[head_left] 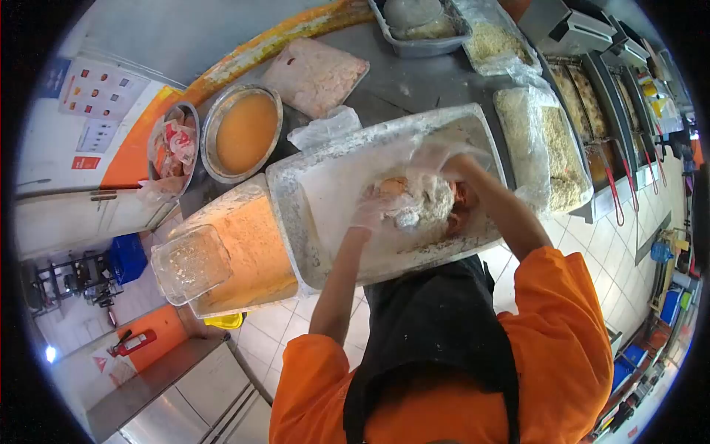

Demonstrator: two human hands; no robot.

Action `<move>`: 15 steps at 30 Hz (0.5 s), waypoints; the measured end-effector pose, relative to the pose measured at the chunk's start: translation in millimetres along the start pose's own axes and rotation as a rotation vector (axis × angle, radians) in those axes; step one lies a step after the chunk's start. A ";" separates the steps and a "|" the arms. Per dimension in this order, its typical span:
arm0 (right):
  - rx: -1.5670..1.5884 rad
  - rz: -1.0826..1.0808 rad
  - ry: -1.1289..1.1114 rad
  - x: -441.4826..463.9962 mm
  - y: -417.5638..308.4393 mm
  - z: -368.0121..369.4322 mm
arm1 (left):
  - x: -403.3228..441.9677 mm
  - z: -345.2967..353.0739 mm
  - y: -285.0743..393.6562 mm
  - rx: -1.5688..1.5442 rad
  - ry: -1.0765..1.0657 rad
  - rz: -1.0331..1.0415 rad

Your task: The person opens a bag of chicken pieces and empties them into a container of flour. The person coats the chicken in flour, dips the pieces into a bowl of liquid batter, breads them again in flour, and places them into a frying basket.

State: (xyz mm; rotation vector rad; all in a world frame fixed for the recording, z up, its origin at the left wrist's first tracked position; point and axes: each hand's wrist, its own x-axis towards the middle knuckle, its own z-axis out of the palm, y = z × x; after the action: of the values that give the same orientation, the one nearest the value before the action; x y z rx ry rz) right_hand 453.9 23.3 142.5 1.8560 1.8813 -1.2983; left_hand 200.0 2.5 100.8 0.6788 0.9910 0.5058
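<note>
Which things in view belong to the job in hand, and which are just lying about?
In the job:
left hand, blurred right hand
floury pieces between them
white-powder tub around these

Likely just lying about:
fire extinguisher
blue crate
wall posters
bowl of orange liquid, though its role is unclear

Wall at left pale, orange curved band (140, 152) across it, posters (100, 90) above; fire extinguisher (133, 342) on lower orange patch; blue crate (127, 259) on floor; pale tiles (606, 255) underfoot, dark grout; steel cabinet (192, 403) lower left; fryers (592, 111) and cluttered shelves (665, 325) along right; small bright light (50, 354) far left
</note>
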 end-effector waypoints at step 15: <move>1.200 0.102 0.013 -31.0 -4.9 86.9 | 72.0 16.2 -39.2 0.242 0.114 0.104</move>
State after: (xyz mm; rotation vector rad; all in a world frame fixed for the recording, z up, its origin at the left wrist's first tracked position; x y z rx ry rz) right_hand 418.7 -57.1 113.8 2.2917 0.9344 -2.6941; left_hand 251.0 18.8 36.6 0.9299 1.1399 0.5247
